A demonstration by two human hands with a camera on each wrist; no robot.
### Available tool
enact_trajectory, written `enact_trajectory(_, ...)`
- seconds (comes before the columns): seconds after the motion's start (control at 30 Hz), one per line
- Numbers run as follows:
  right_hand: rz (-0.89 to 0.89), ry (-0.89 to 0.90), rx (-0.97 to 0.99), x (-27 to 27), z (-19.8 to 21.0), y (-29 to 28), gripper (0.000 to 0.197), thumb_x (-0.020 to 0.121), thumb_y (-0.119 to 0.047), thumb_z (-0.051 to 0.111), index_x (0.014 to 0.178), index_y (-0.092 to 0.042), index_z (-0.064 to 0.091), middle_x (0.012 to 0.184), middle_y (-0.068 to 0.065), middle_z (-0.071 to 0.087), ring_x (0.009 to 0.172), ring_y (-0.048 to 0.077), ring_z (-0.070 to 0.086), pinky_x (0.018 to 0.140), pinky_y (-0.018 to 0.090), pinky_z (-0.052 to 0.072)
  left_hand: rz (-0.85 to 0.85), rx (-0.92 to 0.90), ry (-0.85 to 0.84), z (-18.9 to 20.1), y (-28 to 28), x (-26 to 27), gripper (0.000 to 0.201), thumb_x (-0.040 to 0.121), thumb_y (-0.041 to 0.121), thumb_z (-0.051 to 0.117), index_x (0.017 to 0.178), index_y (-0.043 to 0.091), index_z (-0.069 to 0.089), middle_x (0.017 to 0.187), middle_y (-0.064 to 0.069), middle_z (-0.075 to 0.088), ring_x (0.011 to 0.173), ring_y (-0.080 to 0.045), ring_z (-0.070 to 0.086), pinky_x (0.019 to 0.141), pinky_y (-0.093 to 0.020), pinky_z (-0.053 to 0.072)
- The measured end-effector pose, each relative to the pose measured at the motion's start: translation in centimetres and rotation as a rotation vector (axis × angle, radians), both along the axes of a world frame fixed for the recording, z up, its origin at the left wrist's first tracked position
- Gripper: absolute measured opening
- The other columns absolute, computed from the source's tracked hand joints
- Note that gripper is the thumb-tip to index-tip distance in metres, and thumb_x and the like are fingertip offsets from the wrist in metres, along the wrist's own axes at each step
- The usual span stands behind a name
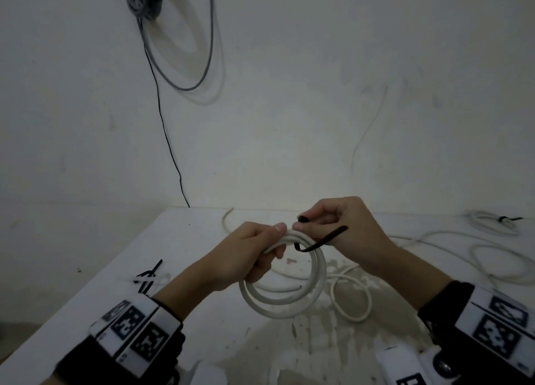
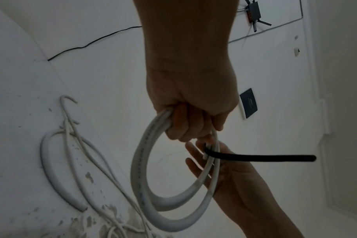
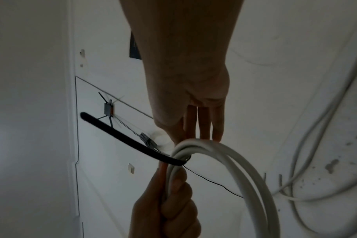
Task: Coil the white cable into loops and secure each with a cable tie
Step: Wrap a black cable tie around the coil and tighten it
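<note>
The coil (image 1: 285,280) of white cable is held above the table (image 1: 86,312), in front of the person, as a ring of about two turns hanging down from the grip at its top. One cut end of the cable lies across the inside of the ring. A black tie (image 1: 321,241) is passed under the turns at the top of the coil; its free tail is pointed up and to the right in the head view, roughly level in the left wrist view (image 2: 261,157).

The coil is gripped by the left hand (image 1: 249,257), whose fingers are curled round the bundled turns with the thumb pressed on top. The other end of the tie is pinched between thumb and forefinger of the right hand (image 1: 341,225), just beside the left thumb; in the right wrist view the remaining fingers (image 3: 204,122) are seen straight and close together, behind the coil.

Loose white cable (image 1: 350,295) is spread on the table below and to the right. A finished bundle (image 1: 492,222) with a black tie is lying at the far right, and spare ties (image 1: 149,276) are lying at the left. A grey cable (image 1: 185,51) is hung on the wall.
</note>
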State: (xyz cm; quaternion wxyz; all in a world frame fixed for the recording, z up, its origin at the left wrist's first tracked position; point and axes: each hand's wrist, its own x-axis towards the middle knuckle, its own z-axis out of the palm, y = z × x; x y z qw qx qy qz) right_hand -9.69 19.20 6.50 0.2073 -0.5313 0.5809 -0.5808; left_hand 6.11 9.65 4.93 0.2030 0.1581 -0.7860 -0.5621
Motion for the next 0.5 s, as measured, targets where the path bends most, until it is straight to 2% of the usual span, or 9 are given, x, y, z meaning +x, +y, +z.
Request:
enact_trajectory(0.07,-0.002,-0.075,0.085,0.1,0.1,0.0,0.014,0.072,-0.004,0.077,0.081,0.005,0.070,0.064,0.006,0.071,0.058,0.012,0.069,0.053,0.014,0.050,0.002,-0.020,0.004,0.1,0.1,-0.1,0.042,0.097,0.032,0.036,0.071,0.006,0.057,0.049,0.001,0.027,0.040,-0.010,0.020,0.038,-0.017,0.021)
enact_trajectory(0.17,-0.009,-0.111,0.228,-0.1,0.4,0.1,0.019,0.073,-0.011,0.077,0.083,0.003,0.070,0.068,0.003,0.071,0.060,0.011,0.069,0.052,0.016,0.050,-0.007,-0.078,-0.024,0.3,0.2,-0.2,0.042,0.096,0.034,0.037,0.077,0.006,0.062,0.046,0.003,0.029,0.038,-0.010,0.022,0.038,-0.017,0.024)
enact_trajectory(0.33,0.022,-0.083,0.335,-0.5,0.9,0.3,0.021,0.073,-0.022,0.077,0.081,-0.004,0.069,0.079,0.007,0.075,0.076,0.014,0.072,0.072,0.029,0.056,0.002,-0.168,-0.090,0.6,0.3,-0.3,0.042,0.099,0.032,0.036,0.085,0.004,0.063,0.042,0.006,0.034,0.036,-0.009,0.026,0.038,-0.018,0.027)
enact_trajectory(0.43,0.013,-0.018,0.343,-0.4,1.4,0.3,0.021,0.071,-0.026,0.078,0.072,-0.007,0.070,0.072,0.003,0.073,0.075,0.010,0.069,0.078,0.030,0.053,0.004,-0.222,-0.142,0.6,0.3,-0.3,0.047,0.098,0.033,0.037,0.083,-0.004,0.062,0.044,0.002,0.037,0.037,-0.011,0.029,0.039,-0.019,0.029)
enact_trajectory(0.47,0.017,0.030,0.335,-0.4,1.6,0.3,0.018,0.071,-0.026,0.078,0.070,-0.009,0.072,0.070,0.003,0.072,0.073,0.010,0.066,0.076,0.028,0.051,0.003,-0.226,-0.142,0.6,0.3,-0.3,0.046,0.098,0.033,0.038,0.077,0.000,0.062,0.044,0.001,0.038,0.037,-0.011,0.030,0.039,-0.019,0.029)
enact_trajectory(0.5,0.025,0.069,0.322,-0.4,1.8,0.4,0.016,0.072,-0.025,0.078,0.070,-0.010,0.073,0.069,0.003,0.071,0.072,0.009,0.063,0.073,0.026,0.048,0.001,-0.205,-0.126,0.6,0.4,-0.2,0.043,0.097,0.032,0.039,0.068,0.010,0.062,0.044,0.001,0.038,0.038,-0.011,0.030,0.039,-0.019,0.029)
